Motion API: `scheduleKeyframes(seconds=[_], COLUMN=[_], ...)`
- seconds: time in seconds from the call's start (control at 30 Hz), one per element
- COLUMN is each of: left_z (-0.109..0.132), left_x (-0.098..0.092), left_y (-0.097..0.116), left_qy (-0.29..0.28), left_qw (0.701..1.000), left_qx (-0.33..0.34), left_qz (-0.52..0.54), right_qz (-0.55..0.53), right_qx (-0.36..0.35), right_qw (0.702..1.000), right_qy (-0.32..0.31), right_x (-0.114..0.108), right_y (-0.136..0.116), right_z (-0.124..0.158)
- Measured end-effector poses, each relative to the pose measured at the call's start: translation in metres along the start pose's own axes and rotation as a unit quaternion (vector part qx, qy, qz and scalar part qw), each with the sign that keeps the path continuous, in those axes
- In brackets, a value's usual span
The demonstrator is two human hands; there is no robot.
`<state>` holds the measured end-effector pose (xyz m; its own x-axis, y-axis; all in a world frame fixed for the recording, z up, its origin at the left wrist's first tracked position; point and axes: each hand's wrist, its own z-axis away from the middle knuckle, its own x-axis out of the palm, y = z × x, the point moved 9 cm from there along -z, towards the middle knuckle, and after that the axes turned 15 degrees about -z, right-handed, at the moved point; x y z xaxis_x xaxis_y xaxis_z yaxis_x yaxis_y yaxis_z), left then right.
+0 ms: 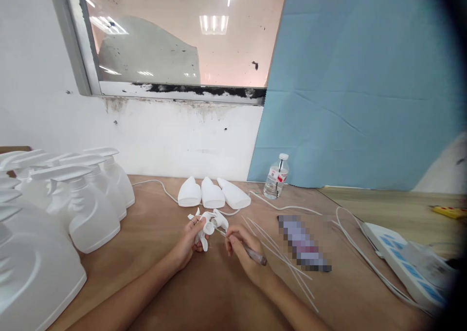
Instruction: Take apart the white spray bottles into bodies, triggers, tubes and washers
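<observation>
My left hand [189, 243] is closed around a white trigger spray head [207, 224], held just above the brown tabletop [219, 292]. My right hand [245, 253] pinches a thin tool with a dark handle [255, 256], whose tip points toward the spray head. Several thin white dip tubes [280, 253] lie on the table just right of my right hand. Three white empty bottles [211, 193] lie on their sides behind my hands.
Several assembled white spray bottles [83, 199] stand in rows at the left. A small water bottle [276, 176] stands by the blue wall sheet. White cables [350, 238] run to a power strip [401, 263] at the right. A blurred flat object [302, 243] lies beside the tubes.
</observation>
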<state>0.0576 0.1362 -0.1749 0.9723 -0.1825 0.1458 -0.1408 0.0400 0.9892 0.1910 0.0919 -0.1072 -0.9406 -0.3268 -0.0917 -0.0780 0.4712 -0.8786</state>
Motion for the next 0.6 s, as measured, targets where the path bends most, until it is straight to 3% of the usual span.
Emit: scheduleKeyframes(seconds=[0.23, 0.33, 0.47, 0.6], left_z=[0.0, 0.001, 0.002, 0.004], left_x=[0.007, 0.01, 0.011, 0.009], left_y=[-0.001, -0.002, 0.001, 0.004], left_qy=[-0.027, -0.032, -0.03, -0.036], left_qw=[0.999, 0.997, 0.995, 0.994], left_qx=[-0.001, 0.002, 0.012, 0.004], left_qz=[-0.045, -0.069, -0.091, -0.107], right_qz=[0.034, 0.119, 0.232, 0.241], right_qx=[0.024, -0.027, -0.141, -0.155], right_qw=[0.999, 0.99, 0.946, 0.938], right_qy=[-0.025, -0.068, -0.175, -0.192], right_x=[0.005, 0.009, 0.031, 0.037], right_y=[0.001, -0.015, -0.035, -0.035], right_z=[-0.004, -0.003, 0.004, 0.005])
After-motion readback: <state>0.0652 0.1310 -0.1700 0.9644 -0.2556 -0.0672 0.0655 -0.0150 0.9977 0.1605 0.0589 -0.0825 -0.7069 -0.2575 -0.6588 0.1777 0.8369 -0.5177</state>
